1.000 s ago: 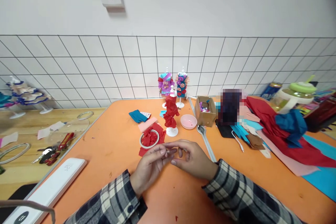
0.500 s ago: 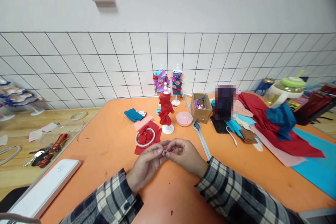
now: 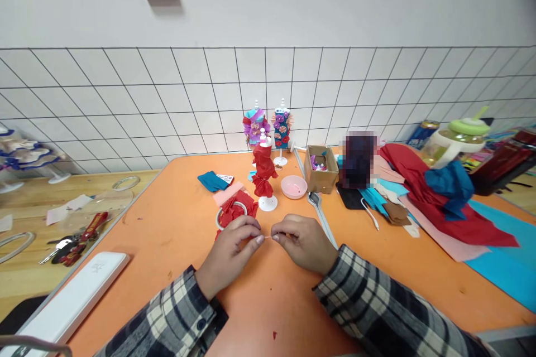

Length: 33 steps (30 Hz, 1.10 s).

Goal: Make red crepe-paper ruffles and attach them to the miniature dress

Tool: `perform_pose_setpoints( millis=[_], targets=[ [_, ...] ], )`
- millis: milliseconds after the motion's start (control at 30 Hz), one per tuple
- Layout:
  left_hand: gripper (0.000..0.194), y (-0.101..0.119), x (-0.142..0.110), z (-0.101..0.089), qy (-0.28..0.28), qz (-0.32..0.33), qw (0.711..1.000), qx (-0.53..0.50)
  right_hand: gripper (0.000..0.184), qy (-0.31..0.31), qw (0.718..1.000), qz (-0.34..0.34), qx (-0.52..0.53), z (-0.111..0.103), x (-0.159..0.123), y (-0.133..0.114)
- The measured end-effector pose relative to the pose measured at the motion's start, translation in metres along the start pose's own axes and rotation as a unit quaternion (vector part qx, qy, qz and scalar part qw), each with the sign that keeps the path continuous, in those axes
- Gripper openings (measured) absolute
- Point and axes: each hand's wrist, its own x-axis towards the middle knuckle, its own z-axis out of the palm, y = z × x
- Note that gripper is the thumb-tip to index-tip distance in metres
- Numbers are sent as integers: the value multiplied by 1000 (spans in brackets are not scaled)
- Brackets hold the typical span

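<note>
A thin pale strand (image 3: 268,237), too fine to identify, stretches across the small gap between my hands. My left hand (image 3: 231,251) pinches its left end with thumb and forefinger. The other end is between the thumb and fingers of my right hand (image 3: 304,242). Just beyond them stands a small white dress form (image 3: 268,203) wrapped in crumpled red fabric (image 3: 263,170). Behind my left fingers lies a pile of red cloth (image 3: 249,204) with a pale ring (image 3: 220,216) on it, partly hidden by that hand.
A pink bowl (image 3: 293,187), a cardboard box (image 3: 321,175) and metal scissors or tweezers (image 3: 321,215) lie right of the form. Two decorated dress forms (image 3: 281,128) stand behind. Fabric sheets (image 3: 419,184) cover the right side. A white power bank-like slab (image 3: 79,295) lies left.
My hands have moved slightly apart, and the pale strand now shows between them. My left hand has turned more palm-down and covers part of the ring.
</note>
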Motion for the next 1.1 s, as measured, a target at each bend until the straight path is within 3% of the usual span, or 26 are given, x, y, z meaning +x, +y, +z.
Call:
perform_pose_setpoints(
  millis=[133, 233, 367, 533, 733, 933, 1100],
  targets=[
    [14, -11, -1, -17, -23, 139, 981, 137, 10, -66, 988, 112, 84, -2, 4, 8],
    [24, -16, -3, -23, 35, 136, 973, 183, 8, -98, 965, 184, 159, 1, 5, 14],
    [34, -12, -4, -14, 29, 130, 968, 215, 11, -79, 976, 162, 117, 7, 2, 14],
    [21, -6, -6, -1, -4, 128, 961, 245, 12, -81, 984, 131, 89, 10, -1, 11],
    [29, 0, -5, -3, -23, 127, 968, 217, 10, -81, 982, 138, 99, 9, 0, 9],
    [18, 5, -6, -2, -25, 112, 979, 169, 11, -86, 982, 135, 103, 9, 1, 5],
    [27, 7, -7, -2, -38, 90, 982, 162, 9, -94, 981, 138, 97, 10, -1, 4]
  ],
)
